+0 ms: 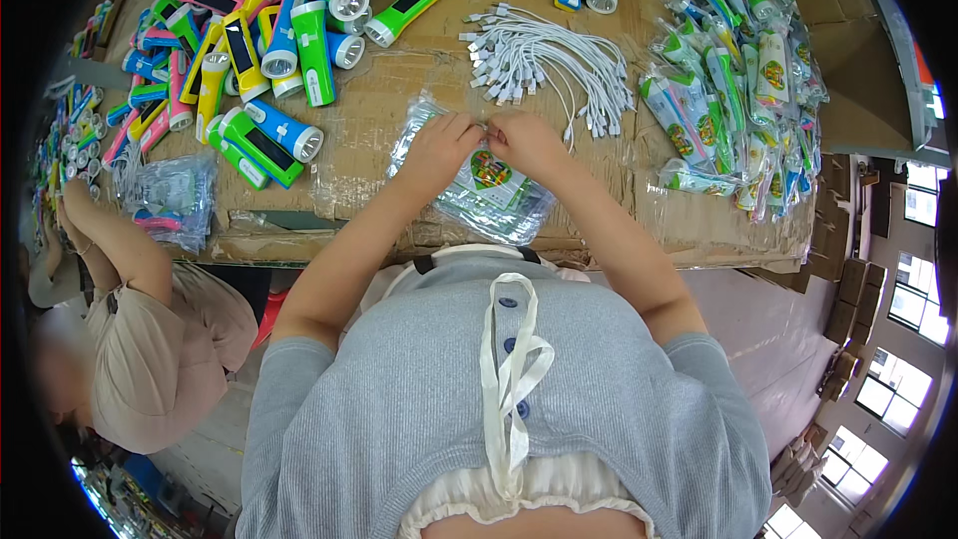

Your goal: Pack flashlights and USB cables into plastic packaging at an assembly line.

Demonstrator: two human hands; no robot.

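Right before me on the cardboard-covered table lies a stack of clear printed plastic bags (496,202). My left hand (440,152) rests over the left part of the stack, fingers curled and pressed together at the top bag's edge. My right hand (531,146) meets it from the right, thumb and forefinger pinched on the same edge. The fingertips of both hands nearly touch, and they partly cover what they grip. Just beyond the hands is a heap of white charging cables (544,65).
Colourful flashlights (315,52) are piled at the far left and along the back. Bagged flashlights (720,105) form a heap on the right, beside an open cardboard box (848,60). To my left a co-worker (150,339) sits near another stack of plastic bags (172,202).
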